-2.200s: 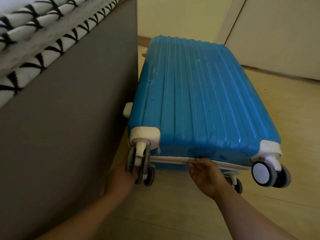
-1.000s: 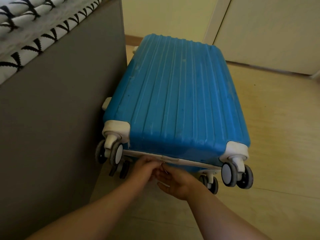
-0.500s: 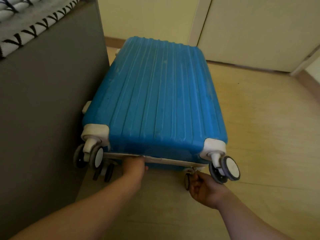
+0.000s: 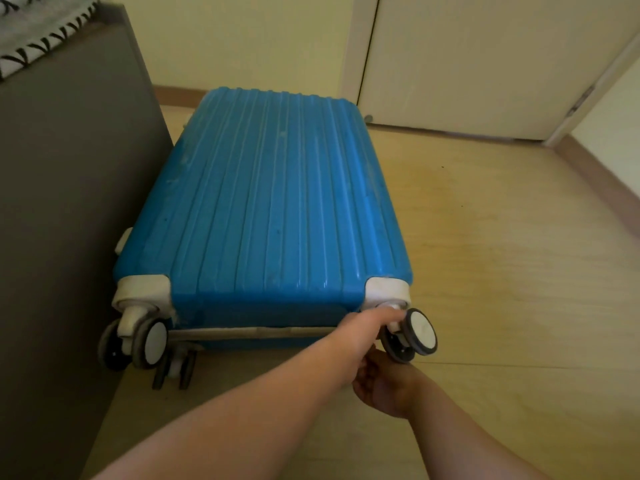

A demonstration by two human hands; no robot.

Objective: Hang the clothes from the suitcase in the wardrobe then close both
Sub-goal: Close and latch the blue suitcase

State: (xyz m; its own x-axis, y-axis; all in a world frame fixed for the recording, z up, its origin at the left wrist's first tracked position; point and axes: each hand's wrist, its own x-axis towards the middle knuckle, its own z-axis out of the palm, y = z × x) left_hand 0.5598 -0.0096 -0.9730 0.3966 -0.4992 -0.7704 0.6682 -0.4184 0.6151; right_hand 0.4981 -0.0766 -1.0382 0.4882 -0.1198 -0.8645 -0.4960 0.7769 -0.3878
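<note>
Lying flat on the floor [image 4: 485, 271] in the middle of the frame, the blue suitcase [image 4: 277, 202] has its lid down, right beside the gray bed side [image 4: 69, 202] on the left. The left hand [image 4: 367, 323] touches the corner by the wheel [image 4: 420, 332] at the lower right, with the right hand [image 4: 384, 386] just under it. I cannot tell what either hand holds, because the fingers are hidden.
</note>
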